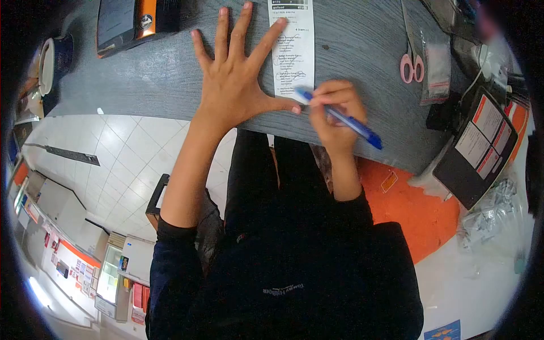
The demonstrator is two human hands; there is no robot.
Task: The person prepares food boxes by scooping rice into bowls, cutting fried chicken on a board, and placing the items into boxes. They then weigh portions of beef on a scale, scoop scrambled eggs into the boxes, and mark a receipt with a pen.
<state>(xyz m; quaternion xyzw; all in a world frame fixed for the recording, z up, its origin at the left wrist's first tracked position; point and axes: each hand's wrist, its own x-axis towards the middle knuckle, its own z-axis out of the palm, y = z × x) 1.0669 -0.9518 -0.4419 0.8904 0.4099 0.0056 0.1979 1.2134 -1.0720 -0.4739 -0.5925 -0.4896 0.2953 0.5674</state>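
A long printed receipt (pixel 293 51) lies on the grey table, with pen circles around some of its lines. My left hand (pixel 229 85) is spread flat, its index fingertip on the receipt's left side near the top and its thumb by the lower end. In my right hand (pixel 340 116) is a blue pen (pixel 358 128), gripped between thumb and fingers. The pen's writing end points at the bottom of the receipt and is slightly blurred.
Pink-handled scissors (pixel 412 65) and a clear zip bag (pixel 436 73) lie to the right. Further right stands a tilted dark display stand (pixel 479 147) with a cable. An orange-and-black box (pixel 148 20) is at upper left, beside a dark round container (pixel 55 65). The table's front edge (pixel 141 115) runs below my hands.
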